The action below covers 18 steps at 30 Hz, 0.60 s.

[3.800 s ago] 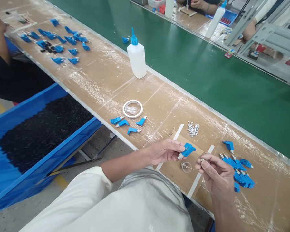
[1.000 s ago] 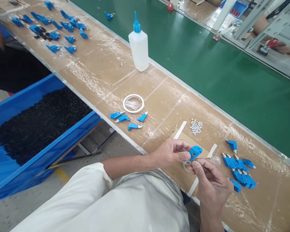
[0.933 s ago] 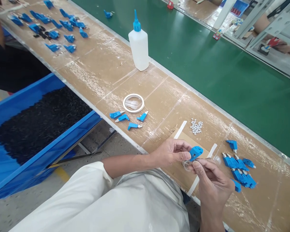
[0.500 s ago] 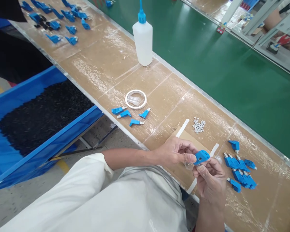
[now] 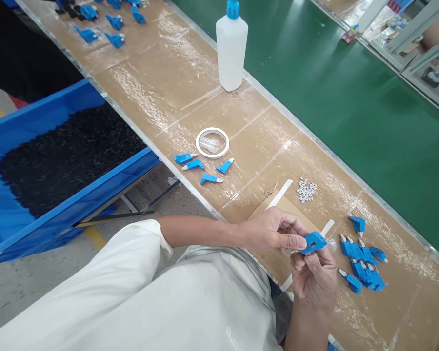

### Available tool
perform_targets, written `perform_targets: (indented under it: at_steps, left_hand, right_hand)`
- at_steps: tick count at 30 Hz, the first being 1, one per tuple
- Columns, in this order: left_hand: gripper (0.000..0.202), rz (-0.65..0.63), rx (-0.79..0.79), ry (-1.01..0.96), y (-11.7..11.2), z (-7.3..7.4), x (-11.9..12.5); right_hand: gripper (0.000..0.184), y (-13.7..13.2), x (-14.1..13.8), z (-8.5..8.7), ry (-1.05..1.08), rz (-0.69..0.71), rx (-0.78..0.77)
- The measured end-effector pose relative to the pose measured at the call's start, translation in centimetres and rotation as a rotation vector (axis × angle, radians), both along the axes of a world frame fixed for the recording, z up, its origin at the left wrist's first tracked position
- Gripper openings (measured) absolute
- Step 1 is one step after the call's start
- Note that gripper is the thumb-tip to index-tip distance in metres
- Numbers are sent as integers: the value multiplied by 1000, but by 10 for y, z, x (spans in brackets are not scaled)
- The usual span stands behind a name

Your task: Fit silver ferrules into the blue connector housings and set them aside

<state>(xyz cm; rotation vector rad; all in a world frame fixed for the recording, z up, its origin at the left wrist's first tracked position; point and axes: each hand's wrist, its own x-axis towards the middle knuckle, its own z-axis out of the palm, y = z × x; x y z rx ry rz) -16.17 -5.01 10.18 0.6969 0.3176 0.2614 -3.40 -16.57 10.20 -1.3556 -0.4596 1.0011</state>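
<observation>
Between both hands is a small blue plastic part (image 5: pixel 313 242) with a slot in its face, held over the brown-covered bench. My left hand (image 5: pixel 278 234) pinches its left end between thumb and fingers. From below and the right, my right hand (image 5: pixel 314 273) grips the same part, its thumb at the lower edge. A bit of something clear shows under my left fingers, too small to make out. Beneath the hands lies a cardboard sheet (image 5: pixel 287 207) with white tape strips. To their right sits a cluster of blue parts with pale tips (image 5: pixel 366 265).
Small silvery pieces (image 5: pixel 306 190) lie beyond the cardboard. Farther left are a white tape ring (image 5: pixel 212 143), several blue parts (image 5: pixel 193 165) and a blue-capped white bottle (image 5: pixel 231 53). A green belt (image 5: pixel 314 83) runs behind. A blue bin (image 5: pixel 73 195) holds black pieces.
The view has shifted, so the bottle and bin sit higher in the picture. Both hands keep hold of the blue part, which has turned slightly. A blue piece now shows at the belt's right edge.
</observation>
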Motion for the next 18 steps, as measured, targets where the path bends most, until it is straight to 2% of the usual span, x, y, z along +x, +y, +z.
perform_targets:
  at_steps: [8,13,18]
  left_hand:
    - [66,34,34,21,0,-1,-1]
    - [66,64,61,15,0,-1,-1]
    - [65,59,66,-46,-3,-7,3]
  right_hand:
    - [30,0,-8,-1,109,-79,-14]
    - [28,-2,-12,-2,101,-105,-7]
    - [29,-3,-14,-3,78,-106,12]
